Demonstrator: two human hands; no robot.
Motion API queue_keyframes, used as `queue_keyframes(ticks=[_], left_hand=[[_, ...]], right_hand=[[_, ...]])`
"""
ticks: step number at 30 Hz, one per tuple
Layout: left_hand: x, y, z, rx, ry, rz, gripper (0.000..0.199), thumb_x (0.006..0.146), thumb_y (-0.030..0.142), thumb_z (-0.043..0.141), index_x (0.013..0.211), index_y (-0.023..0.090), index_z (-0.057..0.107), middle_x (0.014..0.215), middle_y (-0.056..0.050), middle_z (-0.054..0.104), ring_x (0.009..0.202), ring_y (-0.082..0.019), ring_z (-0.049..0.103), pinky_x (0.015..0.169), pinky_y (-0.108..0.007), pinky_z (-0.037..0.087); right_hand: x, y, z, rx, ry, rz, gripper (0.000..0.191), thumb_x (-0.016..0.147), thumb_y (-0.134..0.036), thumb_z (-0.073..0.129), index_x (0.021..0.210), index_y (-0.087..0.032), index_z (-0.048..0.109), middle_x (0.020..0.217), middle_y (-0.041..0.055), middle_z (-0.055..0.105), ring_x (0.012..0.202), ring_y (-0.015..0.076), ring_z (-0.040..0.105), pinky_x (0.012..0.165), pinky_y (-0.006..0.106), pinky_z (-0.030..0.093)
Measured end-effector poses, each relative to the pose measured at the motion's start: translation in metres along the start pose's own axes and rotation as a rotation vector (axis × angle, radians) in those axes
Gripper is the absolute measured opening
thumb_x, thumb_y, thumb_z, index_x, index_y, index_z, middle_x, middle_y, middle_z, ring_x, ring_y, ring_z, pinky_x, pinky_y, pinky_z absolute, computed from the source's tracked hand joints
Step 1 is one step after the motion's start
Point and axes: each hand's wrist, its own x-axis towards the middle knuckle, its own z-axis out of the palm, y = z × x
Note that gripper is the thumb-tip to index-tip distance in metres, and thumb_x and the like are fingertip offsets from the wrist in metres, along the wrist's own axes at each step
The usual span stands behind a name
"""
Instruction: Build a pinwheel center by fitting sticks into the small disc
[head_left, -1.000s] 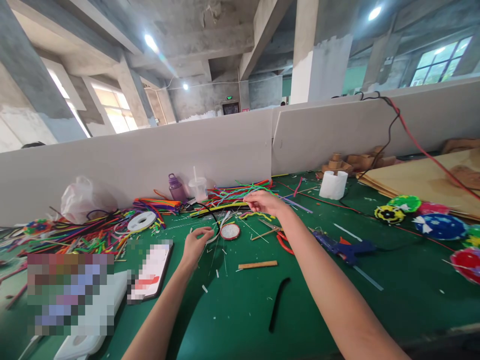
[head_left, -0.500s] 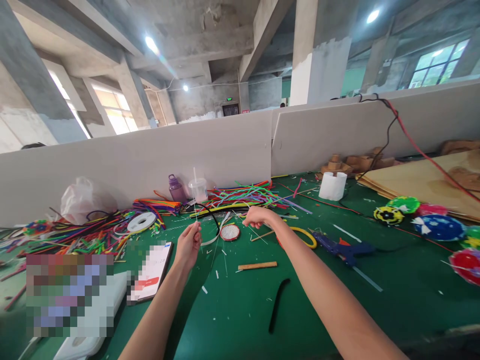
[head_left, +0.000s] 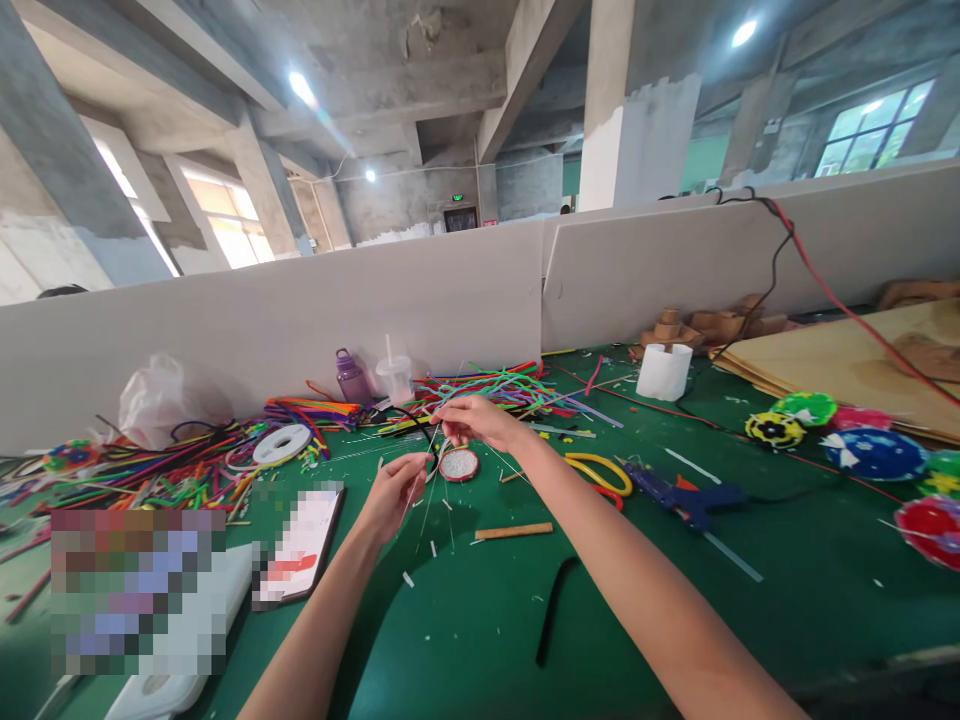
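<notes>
Okay, two hands, both near one red-rimmed disc (head_left: 458, 464), landmark from here on. Left hand (head_left: 397, 490) sits just left of the disc, fingers bent, thumb and fingertips drawn together; right hand (head_left: 474, 420) hovers just beyond it, fingers curled in a pinch. At least one thin pale strand (head_left: 436, 450) runs between the fingertips, left of the disc; too fine to tell which fingers grip it. Nearer than the disc: one wooden stick (head_left: 514, 531), one black stem (head_left: 555, 610), both to its right. Right of the disc: one yellow handle loop (head_left: 609, 472), one blue glue gun (head_left: 679, 492), one white roll (head_left: 664, 372) farther back, then at least five colourful ornaments (head_left: 874, 453) well apart. Left of the disc: one white spool (head_left: 282, 444), one phone (head_left: 304, 545). Beyond it, to the left: one purple bottle (head_left: 350, 377), one clear cup (head_left: 395, 379) with one straw. Fuzzy stems (head_left: 491, 386) pile up behind the disc, too many to count.
</notes>
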Motion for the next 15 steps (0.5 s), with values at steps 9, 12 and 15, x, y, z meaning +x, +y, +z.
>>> queue_keyframes(ticks=[9,12,15], left_hand=[[0.004,0.003,-0.006,-0.251,0.1,0.115,0.036,0.061,0.016,0.077,0.095,0.018,0.068,0.098,-0.006,0.069,0.07,-0.009,0.06,0.053,-0.017,0.044],[0.006,0.001,-0.008,-0.241,0.153,0.141,0.031,0.064,0.027,0.077,0.093,0.018,0.069,0.095,-0.005,0.069,0.068,-0.009,0.06,0.055,-0.017,0.046],[0.008,0.002,-0.009,-0.26,0.212,0.176,0.029,0.066,0.032,0.077,0.091,0.018,0.07,0.092,-0.004,0.069,0.067,-0.008,0.06,0.054,-0.017,0.046]], right_hand=[[0.005,0.009,-0.007,0.158,0.281,0.148,0.015,0.083,-0.016,0.059,0.072,-0.009,0.066,0.05,-0.0005,0.058,0.04,0.0052,0.052,0.038,0.015,0.038],[0.006,0.012,-0.008,0.187,0.314,0.164,0.015,0.083,-0.015,0.06,0.071,-0.008,0.066,0.05,0.0002,0.059,0.039,0.0054,0.052,0.036,0.014,0.036],[0.006,0.013,-0.011,0.242,0.37,0.158,0.017,0.085,-0.015,0.057,0.072,-0.008,0.065,0.052,0.0011,0.06,0.041,0.0056,0.054,0.037,0.014,0.037]])
